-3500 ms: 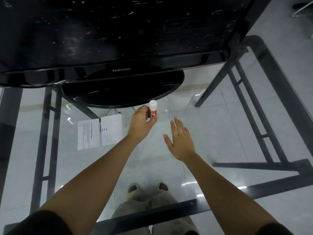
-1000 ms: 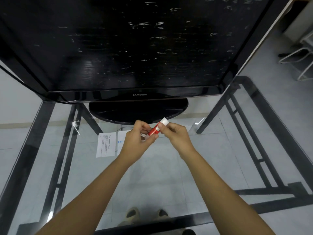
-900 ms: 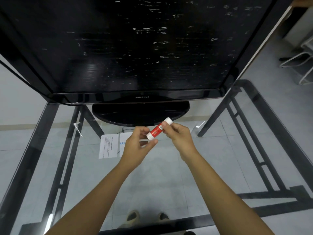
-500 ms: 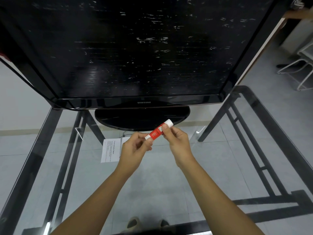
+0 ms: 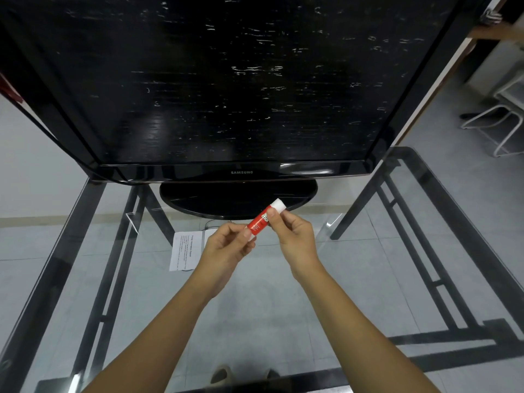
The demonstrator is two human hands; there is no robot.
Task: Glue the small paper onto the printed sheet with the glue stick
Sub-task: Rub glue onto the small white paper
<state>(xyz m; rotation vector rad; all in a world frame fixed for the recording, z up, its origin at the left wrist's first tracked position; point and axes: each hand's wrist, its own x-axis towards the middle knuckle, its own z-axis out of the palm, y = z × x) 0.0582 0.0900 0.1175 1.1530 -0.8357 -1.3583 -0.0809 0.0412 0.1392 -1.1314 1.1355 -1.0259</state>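
uncapping the glue stick [image 5: 262, 220] before any glue meets paper.
both hands pinch it above the glass counter [image 5: 283, 307]: left hand [image 5: 226, 248] on the lower end, right hand [image 5: 292, 236] near the white cap at 1 o'clock; next, i judge, a pull apart. the printed sheet [image 5: 184, 251] lies at 9 o'clock of the left hand.

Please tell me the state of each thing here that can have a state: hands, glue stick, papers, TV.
Glue stick: held in the air between both hands, tilted, white cap on.
Left hand: pinching the lower end.
Right hand: gripping the cap end.
Printed sheet: flat on the glass table, partly hidden by the left hand.
TV: screen dark.
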